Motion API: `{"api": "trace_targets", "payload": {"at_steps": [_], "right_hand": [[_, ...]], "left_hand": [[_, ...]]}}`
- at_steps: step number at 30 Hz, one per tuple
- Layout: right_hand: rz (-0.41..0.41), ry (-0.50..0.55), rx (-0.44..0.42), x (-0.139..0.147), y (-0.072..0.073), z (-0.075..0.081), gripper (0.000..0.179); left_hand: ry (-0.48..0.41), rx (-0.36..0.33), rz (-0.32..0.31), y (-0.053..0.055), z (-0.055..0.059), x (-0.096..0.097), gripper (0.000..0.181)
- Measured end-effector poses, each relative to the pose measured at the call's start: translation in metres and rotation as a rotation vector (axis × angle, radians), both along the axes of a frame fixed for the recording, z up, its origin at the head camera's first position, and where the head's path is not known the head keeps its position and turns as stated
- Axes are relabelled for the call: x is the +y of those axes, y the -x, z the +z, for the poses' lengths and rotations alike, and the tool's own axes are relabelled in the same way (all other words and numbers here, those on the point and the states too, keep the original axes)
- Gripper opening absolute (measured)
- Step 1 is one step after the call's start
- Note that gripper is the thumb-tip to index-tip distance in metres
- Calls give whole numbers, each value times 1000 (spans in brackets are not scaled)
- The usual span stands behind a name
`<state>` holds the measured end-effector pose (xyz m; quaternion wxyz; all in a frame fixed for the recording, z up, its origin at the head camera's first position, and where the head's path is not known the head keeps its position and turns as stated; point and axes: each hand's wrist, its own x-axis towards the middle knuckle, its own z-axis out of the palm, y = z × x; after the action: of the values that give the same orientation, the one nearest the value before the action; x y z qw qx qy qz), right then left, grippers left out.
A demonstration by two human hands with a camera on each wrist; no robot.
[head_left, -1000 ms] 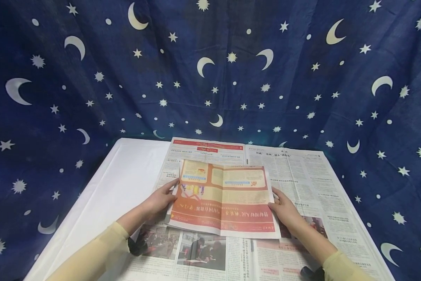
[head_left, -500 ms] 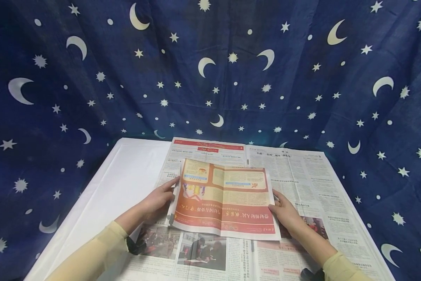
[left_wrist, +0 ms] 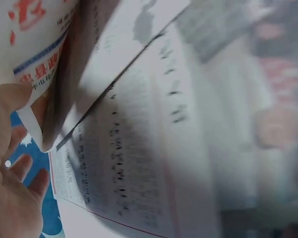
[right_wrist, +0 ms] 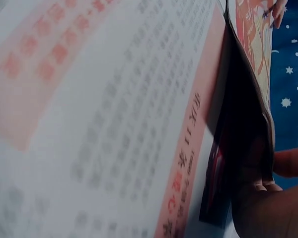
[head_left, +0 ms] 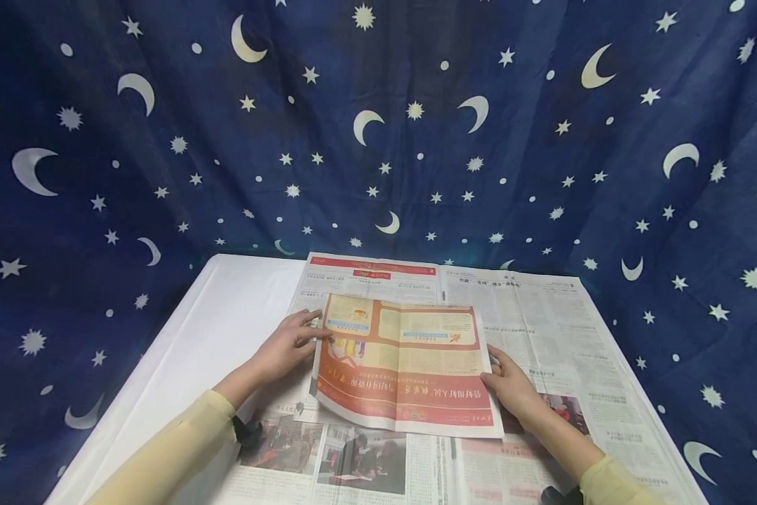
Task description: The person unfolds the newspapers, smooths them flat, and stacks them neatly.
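A folded newspaper [head_left: 410,358] with a red and yellow printed face is tilted over spread newspaper sheets [head_left: 530,330] in the head view. My left hand [head_left: 280,351] pinches its left edge: one digit lies on the printed face, and the thumb shows against the underside in the left wrist view. The other fingers of that hand stand apart from the paper. On the opposite edge my right hand [head_left: 511,384] grips the newspaper, thumb on the near side and fingers behind. In the right wrist view, a dark gap shows under the folded newspaper's edge [right_wrist: 253,74].
A white table [head_left: 226,301] carries the spread sheets, with its bare white surface at the left. Behind and at both sides hangs a dark blue curtain [head_left: 327,175] with moons and stars. Printed photos [head_left: 365,459] lie near the front.
My left fingers have shifted up along the left edge, one now lying over the printed face. The newspaper's lower left corner has lifted and curled inward. The right hand keeps its hold.
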<state>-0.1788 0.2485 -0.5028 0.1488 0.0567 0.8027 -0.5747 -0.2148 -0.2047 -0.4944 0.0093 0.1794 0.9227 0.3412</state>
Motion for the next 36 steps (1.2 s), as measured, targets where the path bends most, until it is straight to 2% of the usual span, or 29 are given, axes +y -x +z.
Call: {"api": "trace_targets", "payload": {"at_steps": [2,5,10,13,19,25,28,32,33,36], "right_hand": [[15,-8,13,4,0,0,69],[49,-75,45,12,3,-1,64],[82,-288,165,24,8,-5,49],[78,-338,223,31,13,-6,46],[145,-290,344,39,27,-4,56],[233,-152,397,37,37,1,58],[272,-105,495,32,39,5,58],[282,-130,707,27,46,4,44],[269,-178,755,26,48,4,39],[217,-218,787,25,54,2,30]], "left_hand": [[-16,25,-24,5,1,1,25],[-51,39,-32,9,3,3,19],[-139,10,27,9,7,7,21],[-209,-4,48,12,10,9,24],[-326,-38,86,21,19,13,32],[-437,-107,156,31,29,15,42],[-454,-110,183,35,32,16,44],[-473,-117,200,38,38,18,45],[-479,-117,204,38,39,19,44],[-499,-119,218,39,41,19,44]]}}
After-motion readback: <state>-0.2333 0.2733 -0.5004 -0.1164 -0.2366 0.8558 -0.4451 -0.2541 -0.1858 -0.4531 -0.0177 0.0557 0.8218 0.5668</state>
